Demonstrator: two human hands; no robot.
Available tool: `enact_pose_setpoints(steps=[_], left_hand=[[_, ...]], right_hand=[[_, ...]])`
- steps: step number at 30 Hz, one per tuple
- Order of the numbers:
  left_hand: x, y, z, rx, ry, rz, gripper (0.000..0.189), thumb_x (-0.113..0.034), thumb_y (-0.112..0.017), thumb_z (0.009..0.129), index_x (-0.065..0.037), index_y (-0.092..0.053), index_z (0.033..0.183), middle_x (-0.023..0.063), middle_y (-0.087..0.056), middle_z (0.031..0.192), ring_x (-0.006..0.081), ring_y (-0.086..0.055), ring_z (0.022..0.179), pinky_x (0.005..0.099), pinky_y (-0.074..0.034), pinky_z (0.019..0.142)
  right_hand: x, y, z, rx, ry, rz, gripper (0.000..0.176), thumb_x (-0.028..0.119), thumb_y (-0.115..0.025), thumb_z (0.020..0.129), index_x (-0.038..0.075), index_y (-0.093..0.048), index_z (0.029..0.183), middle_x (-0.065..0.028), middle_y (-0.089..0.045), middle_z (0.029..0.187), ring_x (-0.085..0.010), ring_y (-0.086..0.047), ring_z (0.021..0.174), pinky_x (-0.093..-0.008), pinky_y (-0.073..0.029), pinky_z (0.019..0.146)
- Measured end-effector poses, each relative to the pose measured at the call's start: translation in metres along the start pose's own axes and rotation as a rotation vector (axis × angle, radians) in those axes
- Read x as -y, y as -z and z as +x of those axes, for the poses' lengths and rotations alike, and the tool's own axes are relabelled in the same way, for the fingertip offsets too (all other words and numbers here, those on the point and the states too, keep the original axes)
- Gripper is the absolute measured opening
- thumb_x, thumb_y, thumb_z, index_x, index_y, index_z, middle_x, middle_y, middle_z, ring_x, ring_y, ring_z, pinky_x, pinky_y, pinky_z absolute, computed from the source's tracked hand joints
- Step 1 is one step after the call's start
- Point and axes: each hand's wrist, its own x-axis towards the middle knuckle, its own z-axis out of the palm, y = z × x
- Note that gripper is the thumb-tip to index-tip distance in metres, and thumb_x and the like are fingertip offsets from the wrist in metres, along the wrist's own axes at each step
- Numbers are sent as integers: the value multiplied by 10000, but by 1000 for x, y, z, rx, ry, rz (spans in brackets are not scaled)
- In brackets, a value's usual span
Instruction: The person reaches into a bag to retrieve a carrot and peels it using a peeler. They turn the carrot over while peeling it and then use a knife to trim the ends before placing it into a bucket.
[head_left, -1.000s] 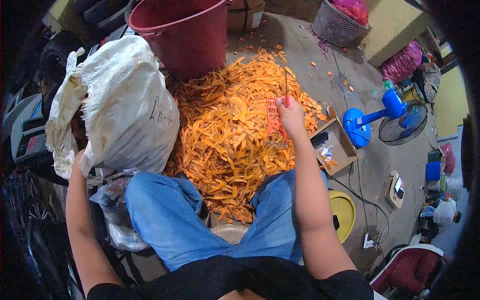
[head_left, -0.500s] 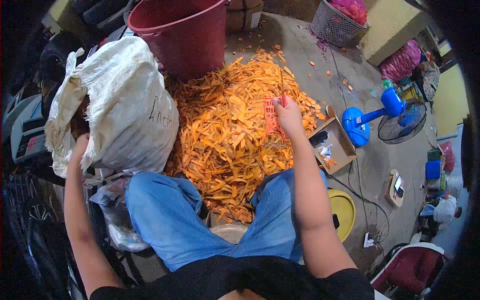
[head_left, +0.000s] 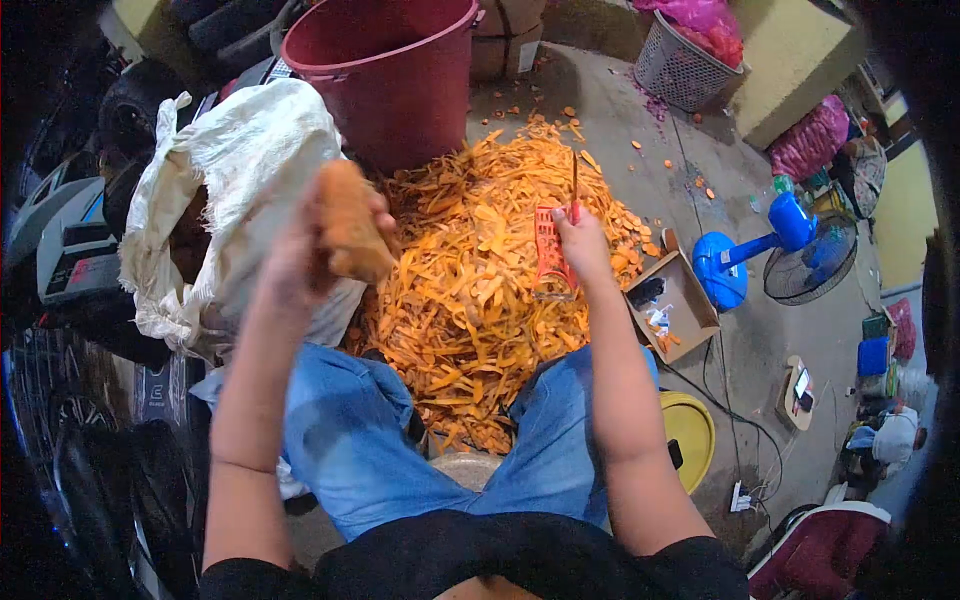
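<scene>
My left hand (head_left: 305, 245), smeared by motion, is wrapped round a thick orange-brown root vegetable (head_left: 348, 222), in front of the white sack (head_left: 265, 135). The sack's mouth gapes on its left side. My right hand (head_left: 583, 245) holds a red peeler (head_left: 551, 245) over the pile of peelings; a thin knife blade (head_left: 575, 180) points up from the same grip. Below both hands, a large heap of orange peelings (head_left: 470, 290) spreads on the floor between my knees.
A big red tub (head_left: 400, 110) stands behind the heap. On the right are a cardboard box (head_left: 685, 310), a blue fan (head_left: 720, 265), a yellow lid (head_left: 690, 440) and cables. A grey basket (head_left: 680, 70) is at the back. A person (head_left: 893, 435) is at the far right.
My left hand has come out of the sack's mouth and moved right with the root vegetable in it. My right hand still holds the peeler. The view has shifted slightly.
</scene>
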Motion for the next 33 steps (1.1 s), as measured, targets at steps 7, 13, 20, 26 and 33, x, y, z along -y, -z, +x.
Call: enact_pose_setpoints(steps=[7, 13, 20, 26, 33], left_hand=[[121, -23, 38, -96, 501, -484, 434, -393, -298, 814, -10, -419, 977, 98, -495, 795, 199, -509, 698, 336, -452, 630], [154, -16, 41, -60, 645, -399, 412, -400, -314, 811, -45, -407, 1000, 75, -497, 794, 194, -519, 683, 331, -448, 563], [158, -10, 54, -114, 579, -464, 365, -375, -355, 809, -57, -424, 975, 64, -503, 814, 175, -516, 711, 316, -441, 565], [125, 3, 59, -137, 247, -12, 320, -276, -459, 787, -34, -435, 996, 78, -510, 888, 125, -511, 763, 280, -434, 657], [70, 23, 37, -237, -123, 860, 392, -190, -629, 641, -6, -471, 949, 75, -525, 849, 143, -496, 786, 264, -398, 703]], right_hand=[[-12, -2, 4, -79, -221, 503, 201, 237, -474, 788, 39, -502, 777, 17, -477, 690, -63, -409, 604, -218, -349, 573], [-18, -18, 7, -145, -307, 829, 294, 247, -463, 795, -27, -487, 898, -52, -525, 822, -103, -476, 690, -235, -381, 650], [4, -43, 19, -110, -324, 932, 191, 200, -434, 808, 19, -495, 824, -22, -510, 716, -108, -469, 604, -248, -390, 553], [13, -45, 9, 6, -239, 213, 208, 208, -444, 804, 5, -489, 804, 4, -480, 691, -85, -412, 621, -245, -351, 607], [-6, -54, 19, -112, -166, 520, 304, 291, -479, 775, 22, -483, 634, 18, -398, 524, -82, -337, 489, -247, -305, 467]])
